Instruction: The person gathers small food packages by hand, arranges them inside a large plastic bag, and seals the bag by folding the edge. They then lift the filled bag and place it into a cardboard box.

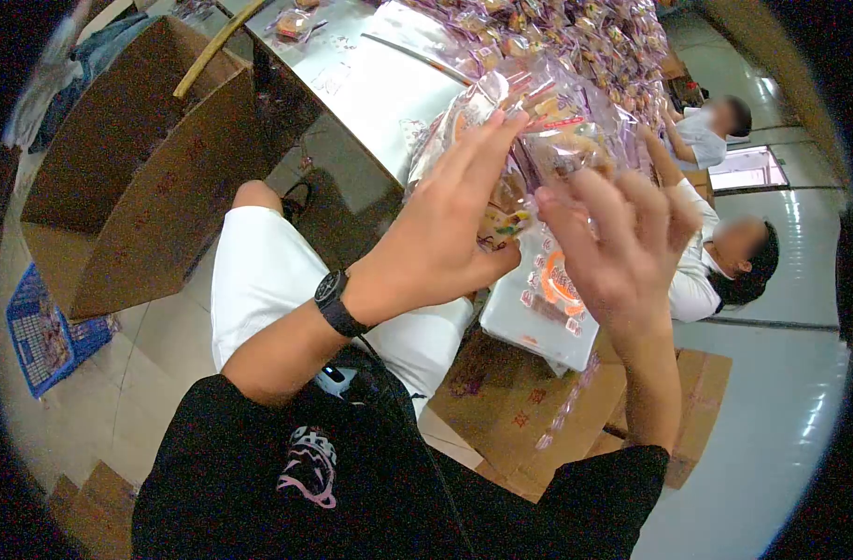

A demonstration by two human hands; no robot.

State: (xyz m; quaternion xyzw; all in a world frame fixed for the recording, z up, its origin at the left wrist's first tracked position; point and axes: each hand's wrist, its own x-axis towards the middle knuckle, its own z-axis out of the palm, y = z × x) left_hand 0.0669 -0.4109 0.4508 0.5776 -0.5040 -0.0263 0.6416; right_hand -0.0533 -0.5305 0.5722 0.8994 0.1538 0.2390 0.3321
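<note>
Two hands at clear snack bag point(559, 119); left hand point(445, 233) flat against it, grip untellable; right hand point(618, 247) blurred, fingers spread.

One cam, head-worn, wide fisheye w/ dark round vignette at the edges. Looks fwd & steeply down from the wearer's eye level. Frame is rolled, so the table point(375, 89) runs diagonally across the top. Very close range: left hand point(445, 233) & right hand point(618, 252) fill the centre, right one blurred. Bottom of frame catches the wearer's black shirt point(239, 467) & a white-clad leg point(267, 271), so lens sits nearly over the lap. Farther off: floor point(146, 345) & cardboard box point(137, 159) at left, two seated people point(725, 261) at right edge.
</note>
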